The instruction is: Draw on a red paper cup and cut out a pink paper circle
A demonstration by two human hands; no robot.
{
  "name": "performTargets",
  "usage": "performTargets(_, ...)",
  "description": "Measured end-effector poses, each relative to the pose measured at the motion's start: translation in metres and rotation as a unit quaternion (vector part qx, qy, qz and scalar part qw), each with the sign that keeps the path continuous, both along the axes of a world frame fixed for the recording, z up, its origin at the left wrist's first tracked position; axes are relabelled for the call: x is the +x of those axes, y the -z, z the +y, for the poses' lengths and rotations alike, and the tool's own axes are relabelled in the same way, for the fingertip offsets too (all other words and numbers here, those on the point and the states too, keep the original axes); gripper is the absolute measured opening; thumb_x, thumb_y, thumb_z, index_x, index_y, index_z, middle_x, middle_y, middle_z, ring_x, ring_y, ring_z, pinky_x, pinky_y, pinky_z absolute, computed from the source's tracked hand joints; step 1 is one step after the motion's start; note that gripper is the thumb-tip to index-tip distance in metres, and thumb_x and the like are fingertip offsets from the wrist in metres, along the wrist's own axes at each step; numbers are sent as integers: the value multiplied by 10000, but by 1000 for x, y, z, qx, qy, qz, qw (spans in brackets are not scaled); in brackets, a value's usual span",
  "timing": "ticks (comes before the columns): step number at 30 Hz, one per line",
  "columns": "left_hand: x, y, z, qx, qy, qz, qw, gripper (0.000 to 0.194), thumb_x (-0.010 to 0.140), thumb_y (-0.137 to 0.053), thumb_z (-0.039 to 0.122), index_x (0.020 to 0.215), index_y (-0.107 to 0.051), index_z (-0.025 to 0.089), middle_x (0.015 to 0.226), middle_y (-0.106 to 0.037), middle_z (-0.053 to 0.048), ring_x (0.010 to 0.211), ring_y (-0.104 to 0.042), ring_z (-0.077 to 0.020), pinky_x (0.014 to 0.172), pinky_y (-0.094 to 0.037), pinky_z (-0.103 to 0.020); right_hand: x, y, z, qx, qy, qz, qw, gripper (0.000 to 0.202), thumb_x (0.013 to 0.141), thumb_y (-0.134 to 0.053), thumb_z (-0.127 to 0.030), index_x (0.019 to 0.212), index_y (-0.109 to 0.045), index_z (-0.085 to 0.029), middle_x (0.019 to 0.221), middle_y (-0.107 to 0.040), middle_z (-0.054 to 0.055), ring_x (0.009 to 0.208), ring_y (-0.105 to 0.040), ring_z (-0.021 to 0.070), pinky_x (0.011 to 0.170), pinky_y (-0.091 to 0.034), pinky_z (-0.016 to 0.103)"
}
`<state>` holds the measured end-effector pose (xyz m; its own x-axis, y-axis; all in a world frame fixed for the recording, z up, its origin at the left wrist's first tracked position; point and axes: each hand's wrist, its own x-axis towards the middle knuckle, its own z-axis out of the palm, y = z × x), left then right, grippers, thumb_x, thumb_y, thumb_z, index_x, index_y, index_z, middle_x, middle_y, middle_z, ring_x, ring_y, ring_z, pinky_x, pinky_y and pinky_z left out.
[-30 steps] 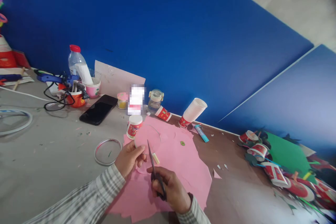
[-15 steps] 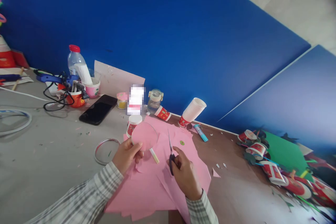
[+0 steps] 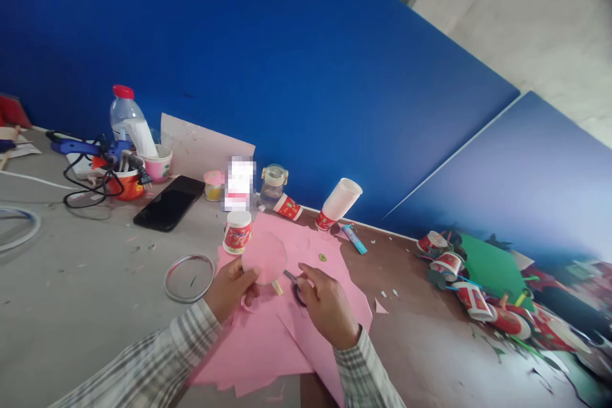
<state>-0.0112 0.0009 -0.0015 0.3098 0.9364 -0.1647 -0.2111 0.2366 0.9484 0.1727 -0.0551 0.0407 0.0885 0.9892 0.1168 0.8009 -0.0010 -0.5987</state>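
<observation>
My left hand (image 3: 234, 290) pinches a round pink paper disc (image 3: 264, 257) by its lower left edge, thumb on top. My right hand (image 3: 329, 303) is at the dark-handled scissors (image 3: 297, 290), its fingers closed about the handles and its index finger stretched out. The blades point up and left toward the disc's right edge; part of them is hidden. Pink paper sheets (image 3: 268, 350) lie spread under both hands. A small pale yellow stick (image 3: 277, 288) rests just below the disc. Behind it stands a red and white paper cup (image 3: 238, 234), upside down.
A roll of tape (image 3: 190, 278) and a black phone (image 3: 169, 203) lie to the left. Stacked paper cups (image 3: 338, 204), a glass jar (image 3: 274, 185) and a blue tube (image 3: 354, 239) are along the blue partition. Decorated cups (image 3: 473, 299) and a green sheet (image 3: 497, 272) lie right.
The scissors have tipped from pointing up to pointing up and left, and my right hand has moved closer to the disc. The view has shifted to the right.
</observation>
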Motion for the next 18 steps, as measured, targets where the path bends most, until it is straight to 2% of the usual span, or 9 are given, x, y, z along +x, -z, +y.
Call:
performTargets(2, 1, 1, -1, -1, 11, 1, 1000, 379, 445, -621, 539, 563, -473, 210, 341, -553, 51, 247, -424, -101, 267, -313, -217, -8, -3, -1, 28, -18, 117, 993, 317, 768, -503, -304, 1051, -615, -215, 771, -683, 42, 541, -614, 181, 505, -468, 251)
performTargets(4, 2, 1, -3, -2, 24, 0, 1000, 384, 439, -627, 535, 580, -485, 207, 349, -559, 48, 252, -437, -109, 267, -320, -222, -18, -3, 1, 28, -16, 193, 981, 285, 736, -550, -307, 991, -624, -202, 713, -642, 11, 423, -525, 128, 419, -419, 219)
performTargets(9, 4, 3, -5, -3, 45, -5, 999, 373, 457, -621, 529, 571, -492, 198, 367, -572, 35, 246, -435, -100, 272, -319, -219, -32, 7, 15, 25, 34, 310, 950, 68, 630, -625, -237, 661, -632, -176, 511, -529, -56, 407, -427, 103, 396, -354, 191)
performTargets(11, 5, 4, -6, -5, 50, -6, 999, 374, 452, -625, 530, 555, -492, 196, 366, -575, 31, 245, -443, -101, 274, -322, -217, -33, 12, 19, 14, 39, 335, 941, 105, 617, -633, -239, 543, -591, -177, 435, -482, -74, 392, -399, 95, 385, -325, 182)
performTargets(14, 5, 6, -5, -8, 52, -5, 999, 383, 448, -627, 535, 563, -502, 191, 367, -580, 32, 245, -461, -111, 276, -334, -221, -34, 19, 21, -9, 27, 363, 931, 144, 615, -646, -256, 518, -586, -169, 381, -472, -78, 360, -390, 89, 354, -294, 170)
performTargets(18, 4, 7, -4, -8, 48, -4, 999, 401, 448, -639, 521, 628, -505, 188, 377, -584, 36, 242, -480, -130, 268, -342, -227, -40, 23, 18, -50, -2, 428, 903, 184, 626, -655, -302, 534, -563, -172, 310, -444, -93, 257, -362, 76, 281, -260, 158)
